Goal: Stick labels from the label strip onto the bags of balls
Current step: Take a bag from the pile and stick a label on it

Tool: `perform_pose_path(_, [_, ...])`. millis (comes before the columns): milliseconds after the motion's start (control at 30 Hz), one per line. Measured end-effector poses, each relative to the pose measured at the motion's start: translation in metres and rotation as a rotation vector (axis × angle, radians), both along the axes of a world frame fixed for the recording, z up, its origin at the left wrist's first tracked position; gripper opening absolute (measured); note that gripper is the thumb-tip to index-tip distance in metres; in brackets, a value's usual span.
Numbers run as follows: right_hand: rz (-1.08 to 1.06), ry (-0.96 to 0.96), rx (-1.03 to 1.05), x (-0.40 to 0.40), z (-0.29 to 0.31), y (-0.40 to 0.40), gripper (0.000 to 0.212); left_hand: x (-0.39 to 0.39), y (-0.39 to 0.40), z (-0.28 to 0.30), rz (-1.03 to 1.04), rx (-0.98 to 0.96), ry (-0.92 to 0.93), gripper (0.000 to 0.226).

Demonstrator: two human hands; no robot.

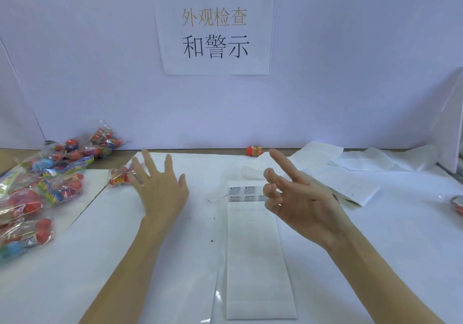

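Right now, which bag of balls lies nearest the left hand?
The single small bag beside the left hand's fingertips, on the white sheet; the others are piled further left.

The bags [37, 186] are made of glossy, crinkled clear plastic. The strip [255, 261] and sign [215, 25] are matt paper; brown wood is seen on the table [15, 157].

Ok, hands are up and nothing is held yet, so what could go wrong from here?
1. Few labels remain at the far end of the label strip; the right hand hovers over that end, so a blind peel might lift two.
2. The nearest bag of balls lies by the left hand, which could knock it away.
3. Loose backing sheets to the right could catch a sticky label.
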State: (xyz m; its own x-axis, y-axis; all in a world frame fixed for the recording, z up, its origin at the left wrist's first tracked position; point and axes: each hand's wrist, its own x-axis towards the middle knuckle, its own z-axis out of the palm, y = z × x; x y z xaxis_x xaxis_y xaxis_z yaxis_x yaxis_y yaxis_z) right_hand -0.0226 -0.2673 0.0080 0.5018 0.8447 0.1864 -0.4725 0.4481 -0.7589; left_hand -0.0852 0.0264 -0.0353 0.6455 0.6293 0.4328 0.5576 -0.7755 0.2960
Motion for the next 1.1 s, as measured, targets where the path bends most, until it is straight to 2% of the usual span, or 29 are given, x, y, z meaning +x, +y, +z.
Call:
perform_pose_path(200, [-0.044, 0.006, -0.082, -0.002, -0.002, 0.008, 0.055, -0.004, 0.027, -0.010, 0.164, -0.123, 0.224, 0.062])
perform_pose_path(333, [-0.053, 0.014, -0.114, -0.001, -0.005, 0.010, 0.052, 0.000, 0.016, -0.004, 0.122, 0.028, 0.245, 0.060])
perform_pose_path(400, [-0.050, 0.014, -0.127, 0.000, -0.007, 0.010, 0.050, 0.002, 0.012, -0.001, 0.027, 0.043, 0.196, 0.054])
perform_pose_path(633, [-0.080, 0.100, -0.145, 0.002, -0.013, 0.012, 0.047, 0.005, 0.004, 0.000, -0.294, -0.136, -0.171, 0.025])
perform_pose_path(700, [-0.125, 0.153, -0.142, 0.003, -0.013, 0.012, 0.044, 0.007, -0.006, 0.008, -0.356, -0.287, -0.336, 0.022])
perform_pose_path(733, [-0.161, 0.154, -0.151, 0.003, -0.013, 0.013, 0.042, 0.008, -0.011, 0.014, -0.399, -0.429, -0.411, 0.021])
perform_pose_path(833, [-0.375, -0.024, -0.265, 0.001, -0.012, 0.016, 0.042, 0.005, -0.040, 0.030, -0.637, -0.957, -0.521, 0.025])
perform_pose_path(867, [-0.442, -0.111, -0.312, 0.000, -0.012, 0.017, 0.043, 0.004, -0.049, 0.032, -0.703, -1.066, -0.521, 0.027])
perform_pose_path(967, [-0.470, -0.314, -0.401, -0.007, -0.011, 0.022, 0.044, -0.002, -0.073, 0.030, -0.840, -1.174, -0.454, 0.028])
perform_pose_path(1100, [-0.604, -0.369, -0.479, -0.013, -0.012, 0.026, 0.028, -0.006, -0.094, 0.029, -0.952, -1.102, -0.365, 0.033])
